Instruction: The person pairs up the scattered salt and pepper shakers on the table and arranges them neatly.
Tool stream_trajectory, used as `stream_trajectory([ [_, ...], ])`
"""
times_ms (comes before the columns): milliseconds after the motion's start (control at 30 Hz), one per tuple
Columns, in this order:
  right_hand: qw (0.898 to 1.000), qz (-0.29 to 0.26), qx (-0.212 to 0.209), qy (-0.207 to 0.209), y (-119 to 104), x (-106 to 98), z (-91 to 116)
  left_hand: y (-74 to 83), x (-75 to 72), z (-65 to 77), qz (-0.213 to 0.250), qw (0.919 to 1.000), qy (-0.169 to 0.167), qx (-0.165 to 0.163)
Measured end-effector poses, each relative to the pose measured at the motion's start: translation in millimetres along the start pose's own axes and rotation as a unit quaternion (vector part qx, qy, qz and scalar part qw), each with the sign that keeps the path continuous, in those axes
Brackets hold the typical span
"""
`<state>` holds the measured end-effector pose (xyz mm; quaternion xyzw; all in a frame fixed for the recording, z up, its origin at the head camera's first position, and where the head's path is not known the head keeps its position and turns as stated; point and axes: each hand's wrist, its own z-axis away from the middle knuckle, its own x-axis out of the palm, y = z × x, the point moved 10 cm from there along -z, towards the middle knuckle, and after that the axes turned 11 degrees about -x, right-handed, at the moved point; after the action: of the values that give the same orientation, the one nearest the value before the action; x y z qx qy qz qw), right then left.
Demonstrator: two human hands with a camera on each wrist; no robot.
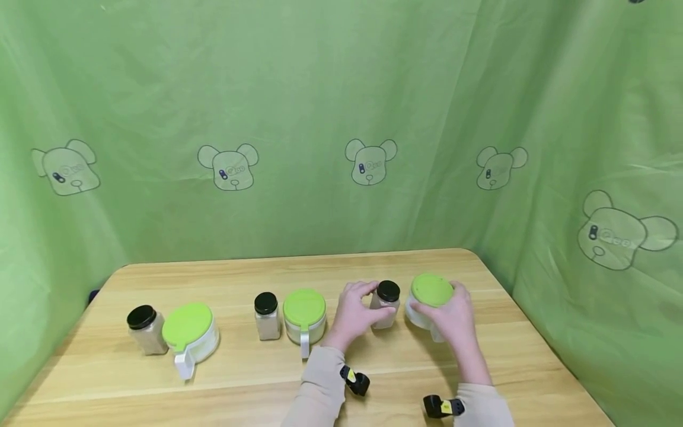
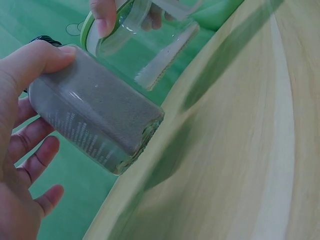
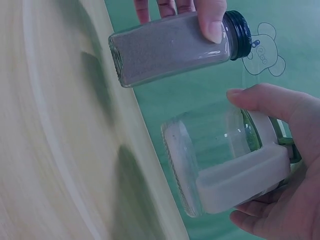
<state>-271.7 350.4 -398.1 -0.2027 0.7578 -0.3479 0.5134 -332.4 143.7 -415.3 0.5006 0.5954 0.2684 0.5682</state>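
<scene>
My left hand (image 1: 354,314) grips a square glass jar (image 2: 95,105) with a black lid (image 1: 388,290) and greyish powder inside, thumb on one side. Just right of it, my right hand (image 1: 450,314) holds a round clear pot (image 3: 210,135) by its sides near the top. This pot has a light-green lid (image 1: 432,289), a white handle (image 3: 245,180) and a shallow white layer at the bottom. Both containers look slightly raised, since their shadows lie apart from their bases in the wrist views. The far-side fingers are partly hidden.
Mid-table stand another black-lidded jar (image 1: 268,323) and green-lidded pot (image 1: 306,329), side by side. A similar jar (image 1: 149,338) and pot (image 1: 203,347) stand at the left. The wooden table (image 1: 256,391) meets a green curtain (image 1: 299,89) behind and at the sides.
</scene>
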Motion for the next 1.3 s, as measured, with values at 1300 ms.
stream_trajectory([
  [1300, 0.997, 0.049, -0.014, -0.049, 4, 27, 2, -8.6, -1.0, -2.1, -0.081, 0.9955, -0.040, -0.028],
])
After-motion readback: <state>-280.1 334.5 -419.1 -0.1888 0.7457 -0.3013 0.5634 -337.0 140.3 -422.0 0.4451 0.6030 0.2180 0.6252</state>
